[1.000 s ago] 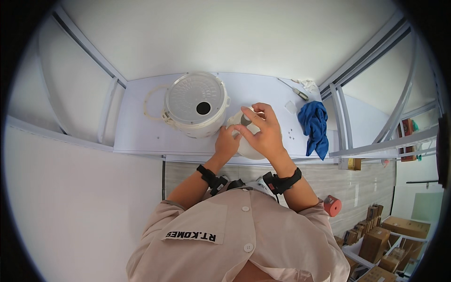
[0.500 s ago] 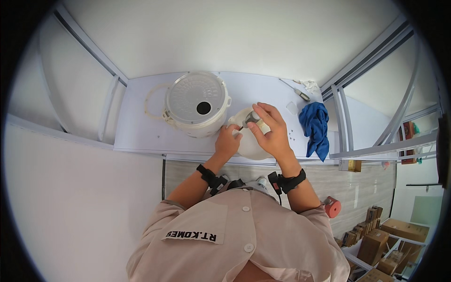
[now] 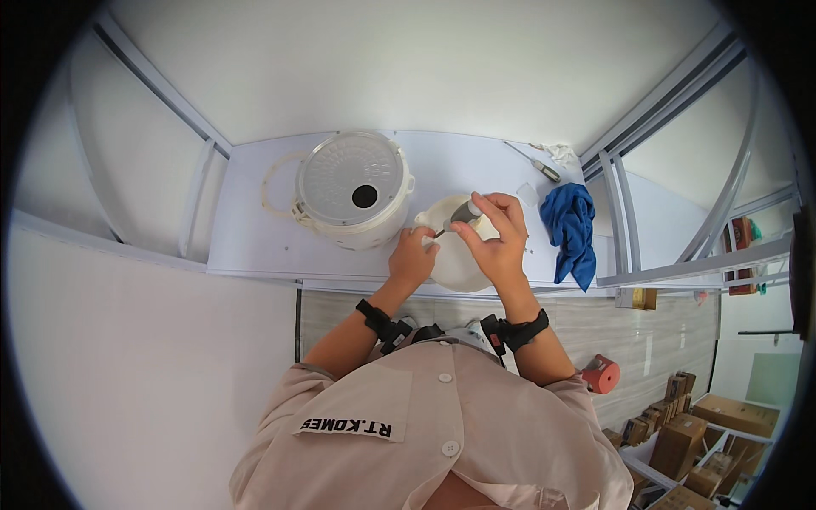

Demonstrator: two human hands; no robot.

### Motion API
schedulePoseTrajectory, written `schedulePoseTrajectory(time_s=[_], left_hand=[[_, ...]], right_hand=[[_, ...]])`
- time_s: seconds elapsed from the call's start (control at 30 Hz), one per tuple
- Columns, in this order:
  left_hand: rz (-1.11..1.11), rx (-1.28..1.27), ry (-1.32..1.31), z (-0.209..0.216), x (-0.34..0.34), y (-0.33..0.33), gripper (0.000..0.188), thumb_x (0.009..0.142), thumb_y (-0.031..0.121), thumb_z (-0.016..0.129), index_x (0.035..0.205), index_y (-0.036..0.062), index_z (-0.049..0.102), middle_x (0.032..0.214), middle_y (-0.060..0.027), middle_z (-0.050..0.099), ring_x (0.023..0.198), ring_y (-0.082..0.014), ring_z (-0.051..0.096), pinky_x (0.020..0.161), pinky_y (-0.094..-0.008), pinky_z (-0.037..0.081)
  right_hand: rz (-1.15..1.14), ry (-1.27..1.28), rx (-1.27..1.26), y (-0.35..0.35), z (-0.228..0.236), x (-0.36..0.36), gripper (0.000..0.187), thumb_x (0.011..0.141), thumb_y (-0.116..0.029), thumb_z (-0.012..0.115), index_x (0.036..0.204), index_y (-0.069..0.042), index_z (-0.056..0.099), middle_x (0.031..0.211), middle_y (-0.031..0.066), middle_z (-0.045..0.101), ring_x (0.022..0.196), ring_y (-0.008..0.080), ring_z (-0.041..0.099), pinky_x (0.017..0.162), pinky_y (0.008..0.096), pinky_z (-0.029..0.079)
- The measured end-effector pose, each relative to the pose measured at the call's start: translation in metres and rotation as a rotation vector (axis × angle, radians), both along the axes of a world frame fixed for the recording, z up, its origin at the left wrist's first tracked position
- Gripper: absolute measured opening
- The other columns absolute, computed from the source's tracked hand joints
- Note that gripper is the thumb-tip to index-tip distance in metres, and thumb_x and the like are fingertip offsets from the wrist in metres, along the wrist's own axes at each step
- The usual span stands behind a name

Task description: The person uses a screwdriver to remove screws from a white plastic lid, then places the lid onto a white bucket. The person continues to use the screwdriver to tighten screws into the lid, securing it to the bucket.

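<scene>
A round white lid-like part [image 3: 457,270] lies near the front edge of the table. My left hand [image 3: 413,255] is closed at its left rim, fingertips pinching there; what exactly they grip is partly hidden. My right hand [image 3: 501,238] grips a short screwdriver [image 3: 461,216] by its grey handle, thumb and fingers round the handle's end. The screwdriver leans, its dark shaft pointing down left to beside my left fingertips. Left of my hands stands a white pot-shaped appliance body [image 3: 355,183] with a round dark hole in its silvery top and a handle [image 3: 274,180] swung out leftward.
A blue cloth [image 3: 569,229] lies right of my hands. Behind it are a longer screwdriver [image 3: 544,170], a crumpled white tissue [image 3: 561,155] and a small clear piece [image 3: 527,195]. Metal frame posts [image 3: 625,212] bound the table's right. A red roll-shaped object [image 3: 601,374] sits on the floor.
My right hand has shifted slightly right, tilting the screwdriver further over so that more of its shaft shows. My left hand stays at the rim.
</scene>
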State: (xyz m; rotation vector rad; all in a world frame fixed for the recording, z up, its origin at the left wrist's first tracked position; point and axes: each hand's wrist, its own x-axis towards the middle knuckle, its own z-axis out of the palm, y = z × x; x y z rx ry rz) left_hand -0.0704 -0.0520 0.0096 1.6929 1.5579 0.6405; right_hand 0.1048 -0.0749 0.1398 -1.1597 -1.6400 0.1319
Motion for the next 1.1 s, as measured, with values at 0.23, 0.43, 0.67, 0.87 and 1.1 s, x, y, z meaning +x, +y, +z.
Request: schedulePoseTrajectory(time_s=[0.23, 0.43, 0.67, 0.87, 1.1], left_hand=[[0.001, 0.030, 0.004, -0.003, 0.002, 0.001, 0.032, 0.092, 0.028, 0.077, 0.119, 0.0147, 0.067, 0.124, -0.0137, 0.062, 0.115, -0.0362, 0.064, 0.097, -0.0476, 0.053], [-0.036, 0.025, 0.027, -0.003, 0.002, 0.004, 0.030, 0.095, 0.028, 0.072, 0.118, 0.0095, 0.067, 0.122, -0.0158, 0.064, 0.115, -0.0368, 0.064, 0.097, -0.0479, 0.052], [-0.095, 0.025, 0.106, -0.019, 0.002, 0.008, 0.040, 0.095, 0.030, 0.072, 0.132, 0.0154, 0.063, 0.130, -0.0165, 0.061, 0.117, -0.0396, 0.065, 0.094, -0.0521, 0.056], [-0.142, 0.138, 0.095, -0.060, -0.005, 0.013, 0.044, 0.098, 0.037, 0.067, 0.132, 0.0089, 0.063, 0.128, -0.0163, 0.063, 0.119, -0.0380, 0.064, 0.094, -0.0513, 0.056], [-0.150, 0.340, 0.137, -0.018, -0.006, -0.010, 0.044, 0.097, 0.036, 0.069, 0.129, 0.0065, 0.064, 0.127, -0.0142, 0.065, 0.124, -0.0361, 0.060, 0.099, -0.0487, 0.053]], right_hand=[[0.255, -0.035, -0.057, -0.001, 0.019, -0.011, 0.041, 0.088, 0.002, 0.080, 0.128, -0.006, 0.074, 0.124, 0.0163, 0.069, 0.104, 0.0301, 0.071, 0.083, 0.0337, 0.059], [0.213, -0.115, 0.007, 0.000, 0.035, -0.020, 0.043, 0.085, 0.002, 0.082, 0.127, -0.005, 0.073, 0.124, 0.0167, 0.070, 0.104, 0.0346, 0.071, 0.093, 0.0381, 0.059], [0.261, -0.054, -0.119, -0.003, 0.015, -0.029, 0.048, 0.085, -0.003, 0.081, 0.131, -0.010, 0.073, 0.127, 0.0169, 0.068, 0.109, 0.0352, 0.069, 0.089, 0.0407, 0.059], [0.305, -0.180, 0.012, -0.013, 0.025, -0.041, 0.047, 0.085, -0.001, 0.080, 0.130, -0.013, 0.074, 0.126, 0.0144, 0.068, 0.108, 0.0341, 0.069, 0.086, 0.0409, 0.060], [0.388, -0.245, 0.004, -0.017, 0.001, -0.046, 0.041, 0.082, -0.004, 0.084, 0.121, -0.013, 0.076, 0.132, 0.0136, 0.066, 0.110, 0.0347, 0.069, 0.085, 0.0399, 0.060]])
